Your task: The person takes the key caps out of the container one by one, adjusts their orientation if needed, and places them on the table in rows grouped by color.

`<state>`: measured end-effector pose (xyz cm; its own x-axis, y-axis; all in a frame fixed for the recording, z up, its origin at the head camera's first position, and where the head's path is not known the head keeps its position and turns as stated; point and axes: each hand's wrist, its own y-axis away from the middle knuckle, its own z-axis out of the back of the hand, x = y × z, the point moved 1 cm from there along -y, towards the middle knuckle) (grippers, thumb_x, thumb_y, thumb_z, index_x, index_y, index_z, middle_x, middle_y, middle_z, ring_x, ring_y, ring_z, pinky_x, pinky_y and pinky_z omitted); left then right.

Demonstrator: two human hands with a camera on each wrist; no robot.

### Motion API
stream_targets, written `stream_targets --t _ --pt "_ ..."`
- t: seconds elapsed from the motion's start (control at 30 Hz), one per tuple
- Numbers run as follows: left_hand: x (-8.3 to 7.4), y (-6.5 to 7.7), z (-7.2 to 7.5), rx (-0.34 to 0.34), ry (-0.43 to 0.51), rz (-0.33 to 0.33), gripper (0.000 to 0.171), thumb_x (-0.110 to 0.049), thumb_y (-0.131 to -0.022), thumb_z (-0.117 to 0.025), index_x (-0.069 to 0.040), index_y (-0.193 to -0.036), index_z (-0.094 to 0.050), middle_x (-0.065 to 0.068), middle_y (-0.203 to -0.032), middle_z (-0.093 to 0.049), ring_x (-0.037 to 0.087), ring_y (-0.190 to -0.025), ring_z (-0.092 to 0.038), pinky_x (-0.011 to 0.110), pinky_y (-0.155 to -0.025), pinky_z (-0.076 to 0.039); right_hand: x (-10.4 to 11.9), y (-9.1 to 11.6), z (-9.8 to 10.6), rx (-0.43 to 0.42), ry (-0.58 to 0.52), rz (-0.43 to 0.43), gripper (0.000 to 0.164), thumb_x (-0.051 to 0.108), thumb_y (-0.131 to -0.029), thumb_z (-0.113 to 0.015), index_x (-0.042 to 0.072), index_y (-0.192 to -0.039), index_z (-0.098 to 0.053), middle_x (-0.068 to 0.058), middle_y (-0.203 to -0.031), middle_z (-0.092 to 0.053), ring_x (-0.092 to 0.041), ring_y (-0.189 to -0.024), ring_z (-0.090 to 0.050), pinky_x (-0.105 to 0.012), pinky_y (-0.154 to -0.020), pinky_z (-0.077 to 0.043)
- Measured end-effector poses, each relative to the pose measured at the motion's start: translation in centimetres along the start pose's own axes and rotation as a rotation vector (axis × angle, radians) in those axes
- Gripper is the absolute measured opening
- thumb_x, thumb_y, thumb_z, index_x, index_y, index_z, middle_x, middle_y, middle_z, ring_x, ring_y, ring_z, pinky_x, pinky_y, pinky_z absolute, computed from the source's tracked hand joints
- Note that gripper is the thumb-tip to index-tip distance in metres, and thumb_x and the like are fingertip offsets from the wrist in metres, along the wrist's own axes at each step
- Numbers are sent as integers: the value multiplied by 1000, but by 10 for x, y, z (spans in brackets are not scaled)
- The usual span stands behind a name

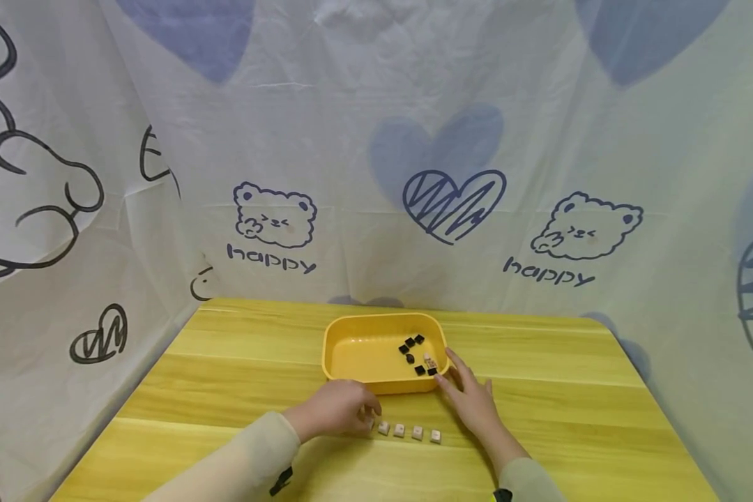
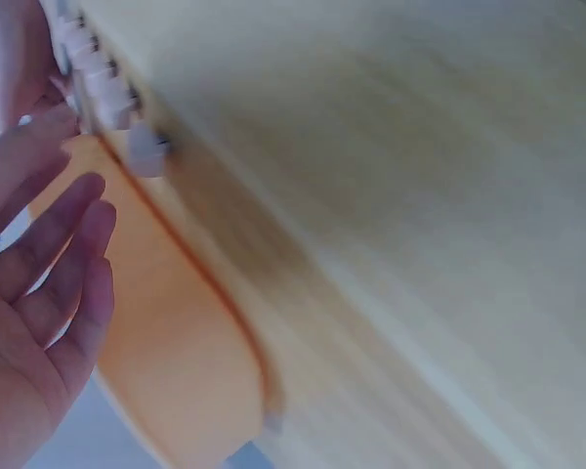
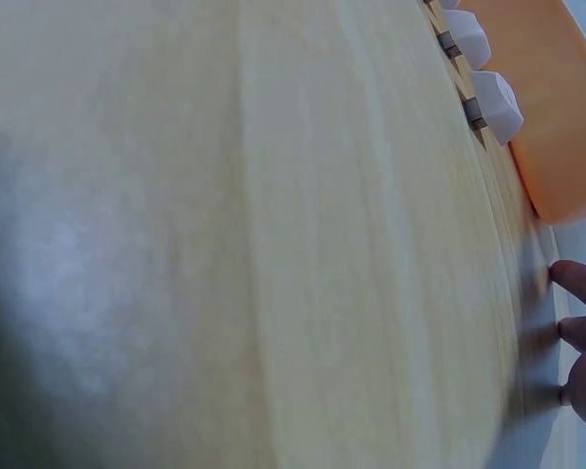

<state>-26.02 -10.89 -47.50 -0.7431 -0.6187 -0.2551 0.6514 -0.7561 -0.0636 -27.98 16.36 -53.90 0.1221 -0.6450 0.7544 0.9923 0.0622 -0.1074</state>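
Observation:
Several small white keycaps point(image 1: 399, 430) stand in a row on the table, in front of a yellow tray point(image 1: 351, 385). My left hand point(image 1: 341, 408) is at the left end of the row, its fingers partly covering the leftmost keycap. In the left wrist view, the fingers of my left hand point(image 2: 54, 264) are loosely bent with nothing seen between them, and a keycap point(image 2: 146, 151) stands beyond. My right hand point(image 1: 470, 401) is at the tray's right front corner, fingers spread, fingertips right at the rim. The right wrist view shows two keycaps point(image 3: 495, 106) with darker bases.
Inside the tray, towards its right end, lie several small black pieces point(image 1: 410, 342) and a few pale ones point(image 1: 430, 363). The yellow wood-grain table point(image 1: 558, 390) extends on both sides. A white printed curtain point(image 1: 351, 230) hangs behind and at the sides.

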Motion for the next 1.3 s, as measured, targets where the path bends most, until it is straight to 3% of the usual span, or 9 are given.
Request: stream_targets --t 0.23,0.57,0.73,0.87,1.07,1.3 --pt "-5 -9 16 34 -17 -18 28 -23 -77 -82 -19 -103 -75 -10 -89 -69 0 -76 -60 18 -69 -47 -1 -2 0 4 2 2 73 63 -94 -46 28 -155 -25 -16 -143 -48 -40 -130 -44 -63 -108 12" --pt "-8 -27 47 42 -25 -47 31 -25 -78 -82 -16 -107 -74 -7 -87 -69 7 -77 -61 21 -68 -47 0 -2 -1 6 -5 2 68 55 -96 -50 30 -155 -26 -16 -143 -48 -39 -131 -43 -63 -108 12" --pt "-5 -38 58 39 5 -28 31 -25 -81 -80 -15 -110 -73 -5 -94 -70 10 -81 -63 22 -71 -48 0 -1 -2 6 0 -2 67 53 -97 -50 30 -155 -26 -16 -143 -47 -39 -131 -43 -64 -108 11" --pt "-3 -47 61 44 51 -4 31 -23 -83 -79 -13 -112 -73 -2 -96 -70 13 -84 -64 23 -72 -49 0 0 -3 4 0 -1 68 54 -97 -50 29 -155 -26 -17 -143 -47 -39 -131 -43 -64 -107 11" --pt "-1 -67 59 69 107 56 31 -25 -84 -78 -19 -113 -73 -9 -100 -69 8 -84 -62 21 -73 -49 -1 0 -2 4 -6 -3 69 57 -96 -50 29 -155 -27 -16 -142 -48 -40 -130 -44 -64 -108 11" --pt "2 -90 53 90 117 54 29 -23 -84 -78 -18 -112 -73 -10 -97 -68 5 -82 -60 21 -75 -49 -1 1 -1 1 -12 -14 68 57 -95 -51 31 -154 -28 -17 -141 -50 -43 -130 -42 -64 -108 11"
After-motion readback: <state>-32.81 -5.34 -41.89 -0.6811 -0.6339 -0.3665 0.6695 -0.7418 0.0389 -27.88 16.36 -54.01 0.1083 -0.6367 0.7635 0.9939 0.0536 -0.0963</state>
